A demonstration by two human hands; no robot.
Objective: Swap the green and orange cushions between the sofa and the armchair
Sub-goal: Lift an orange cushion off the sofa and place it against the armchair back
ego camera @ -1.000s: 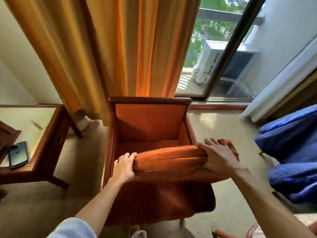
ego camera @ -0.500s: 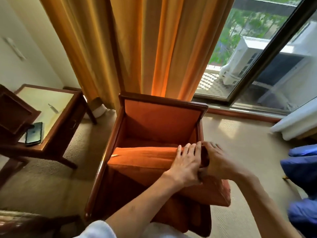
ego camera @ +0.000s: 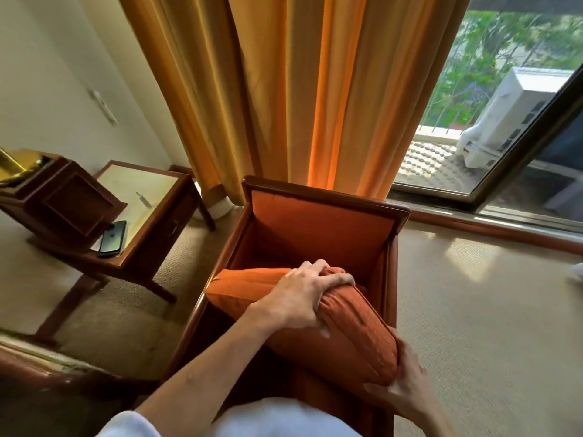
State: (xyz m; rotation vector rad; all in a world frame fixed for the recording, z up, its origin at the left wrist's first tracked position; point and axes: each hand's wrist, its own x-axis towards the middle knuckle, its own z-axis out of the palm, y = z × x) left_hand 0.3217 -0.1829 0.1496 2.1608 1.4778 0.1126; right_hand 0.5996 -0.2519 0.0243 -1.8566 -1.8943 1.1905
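Right hand (ego camera: 407, 386) nearest, fingers clasping lower corner of orange cushion (ego camera: 347, 329). Left hand (ego camera: 303, 294) curled over cushion's upper edge, gripping fabric. Cushion tilted, lifted within armchair (ego camera: 318, 228), far corner over left armrest. Beyond at left: side table (ego camera: 142, 197) bearing phone (ego camera: 113, 238) and wooden box (ego camera: 66, 203). Behind armchair: orange curtain (ego camera: 299, 89); window (ego camera: 504, 89) at right.
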